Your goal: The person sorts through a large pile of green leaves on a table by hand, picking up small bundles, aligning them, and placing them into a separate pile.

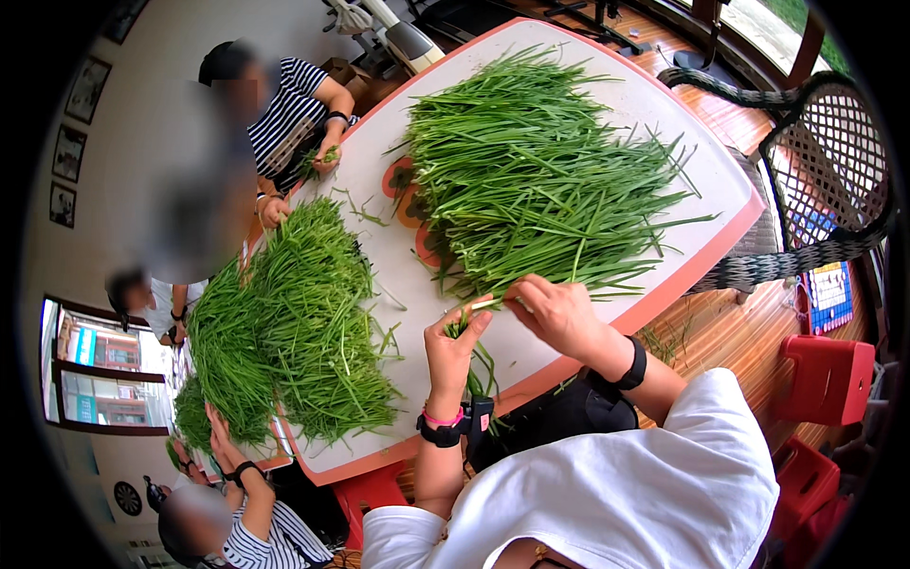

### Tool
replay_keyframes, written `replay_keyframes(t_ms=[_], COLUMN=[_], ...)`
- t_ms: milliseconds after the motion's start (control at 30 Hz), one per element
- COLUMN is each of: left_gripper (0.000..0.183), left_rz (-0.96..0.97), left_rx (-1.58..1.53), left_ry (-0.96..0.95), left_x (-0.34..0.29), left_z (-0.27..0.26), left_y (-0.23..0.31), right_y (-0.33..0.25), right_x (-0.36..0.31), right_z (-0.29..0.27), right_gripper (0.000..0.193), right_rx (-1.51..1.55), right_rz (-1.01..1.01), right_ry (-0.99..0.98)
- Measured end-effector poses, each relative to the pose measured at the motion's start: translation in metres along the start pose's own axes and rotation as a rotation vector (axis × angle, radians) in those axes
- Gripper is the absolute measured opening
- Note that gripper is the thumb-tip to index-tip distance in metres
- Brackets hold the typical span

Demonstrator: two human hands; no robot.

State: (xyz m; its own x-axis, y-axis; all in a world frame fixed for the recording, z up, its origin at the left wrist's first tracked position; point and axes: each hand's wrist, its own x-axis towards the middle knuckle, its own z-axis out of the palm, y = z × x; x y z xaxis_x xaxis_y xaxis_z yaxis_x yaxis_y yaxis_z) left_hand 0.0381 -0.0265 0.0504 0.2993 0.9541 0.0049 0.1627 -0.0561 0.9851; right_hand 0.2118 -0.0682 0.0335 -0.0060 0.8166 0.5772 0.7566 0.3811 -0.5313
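Clearly, the stalks (pixel 483 304) are slender and green, with a pale stretch. They are gripped in the left hand (pixel 449 358) and pinched, across the gap, by the right hand (pixel 563 319).

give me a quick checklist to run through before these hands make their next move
1. Left hand holding green stalks: ok, a few sit in its fingers.
2. Right hand gripping the pale stem: cannot tell; its fingertips meet the stem's end, but the pinch is too small to judge.
3. Large pile close by: ok, just beyond both hands on the table.
4. Co-worker's hand out of the way: ok, at the table's far side.
5. Tabletop free of loose bits: not ok, loose blades lie between the piles.
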Motion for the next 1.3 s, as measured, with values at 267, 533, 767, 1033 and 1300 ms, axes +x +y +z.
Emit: replay_keyframes(t_ms=[267,533,767,1033,1300], left_gripper=[0.023,0.024,0.024,0.025,0.024], left_rz=[0.01,0.331,0.364,0.332,0.325], left_rx=[-0.421,-0.703,-0.73,-0.762,-0.722], left_ry=[0.485,0.84,0.878,0.814,0.84], left_x=[0.006,-0.028,-0.063,-0.062,-0.072], left_z=[0.009,-0.082,-0.078,-0.047,-0.036], left_y=[0.01,0.018,0.017,0.029,0.035], right_y=[0.021,0.088,0.087,0.062,0.052], right_x=[-0.025,-0.055,-0.021,0.025,0.042], right_z=[0.002,-0.036,-0.041,0.001,0.029], right_gripper=[0.02,0.016,0.017,0.015,0.017], right_rx=[-0.046,-0.139,-0.089,-0.175,-0.321], right_rz=[0.022,0.043,0.147,-0.221,-0.32], right_ry=[-0.153,-0.241,-0.142,-0.442,-0.503])
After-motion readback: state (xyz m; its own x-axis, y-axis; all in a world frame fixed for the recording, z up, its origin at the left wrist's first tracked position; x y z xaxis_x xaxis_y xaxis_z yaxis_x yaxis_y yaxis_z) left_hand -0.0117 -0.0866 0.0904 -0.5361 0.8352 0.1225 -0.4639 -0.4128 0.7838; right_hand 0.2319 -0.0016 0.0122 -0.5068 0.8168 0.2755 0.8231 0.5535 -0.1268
